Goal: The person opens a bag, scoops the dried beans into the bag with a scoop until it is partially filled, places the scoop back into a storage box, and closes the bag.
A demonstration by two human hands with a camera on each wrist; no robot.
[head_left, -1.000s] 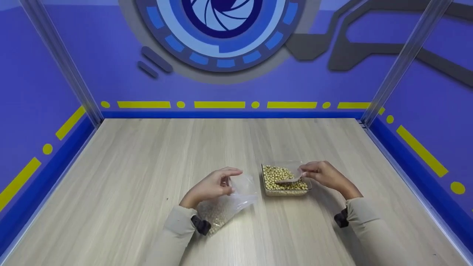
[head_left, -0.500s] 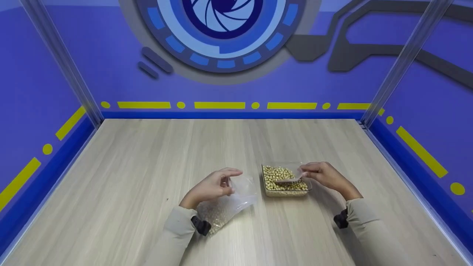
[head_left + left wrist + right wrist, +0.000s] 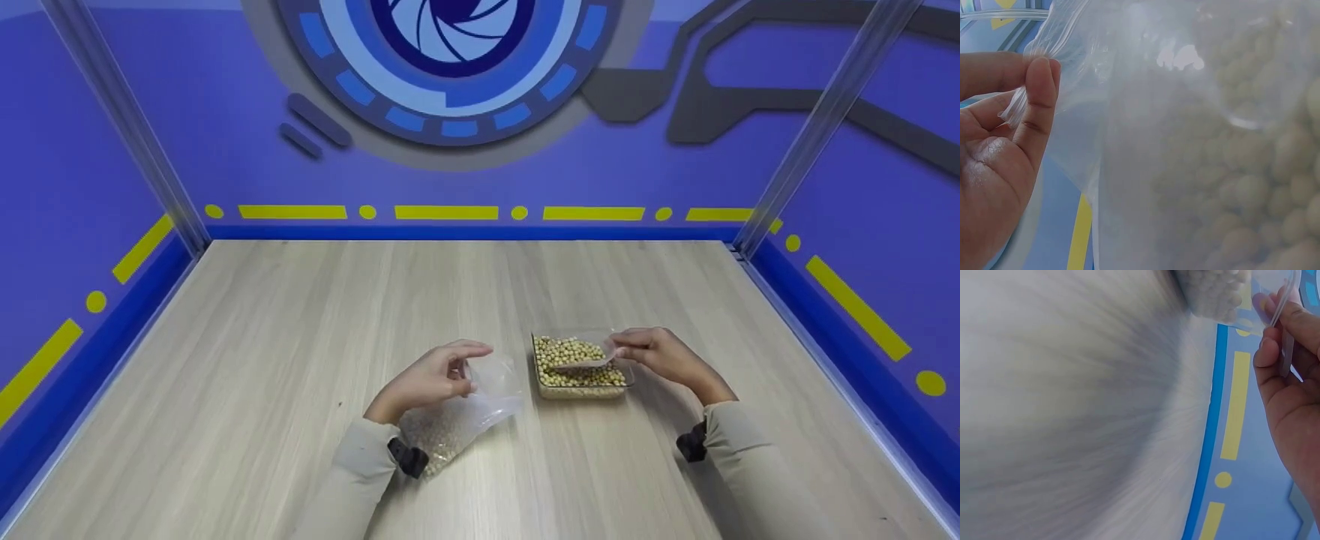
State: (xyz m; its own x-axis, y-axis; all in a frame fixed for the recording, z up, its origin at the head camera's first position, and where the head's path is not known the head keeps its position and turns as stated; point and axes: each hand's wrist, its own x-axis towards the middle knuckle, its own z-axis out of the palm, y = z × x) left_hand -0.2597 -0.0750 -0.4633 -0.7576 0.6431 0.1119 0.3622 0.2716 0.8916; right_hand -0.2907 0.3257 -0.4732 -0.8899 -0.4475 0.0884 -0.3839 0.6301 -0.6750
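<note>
My left hand [image 3: 431, 379] pinches the mouth of a clear zip bag [image 3: 457, 427] partly filled with round beans. In the left wrist view, the thumb and fingertips of the left hand [image 3: 999, 152] nip the edge of the bag [image 3: 1084, 124]. To the bag's right stands a clear rectangular container [image 3: 583, 393] full of yellowish beans [image 3: 562, 351]. A pale spoon [image 3: 583, 365] lies low across those beans, its handle held by my right hand [image 3: 667, 361]. The right wrist view has the right hand [image 3: 1297, 394] gripping a translucent handle [image 3: 1286, 354].
Both things rest on a light wood-grain table [image 3: 300, 322]. Blue panels [image 3: 420, 184] with yellow marks enclose the table's back and sides. Clear corner posts [image 3: 825, 127] rise at the far corners.
The spoon's tip has shifted slightly left over the beans. The left hand, the bag and the container look unmoved.
</note>
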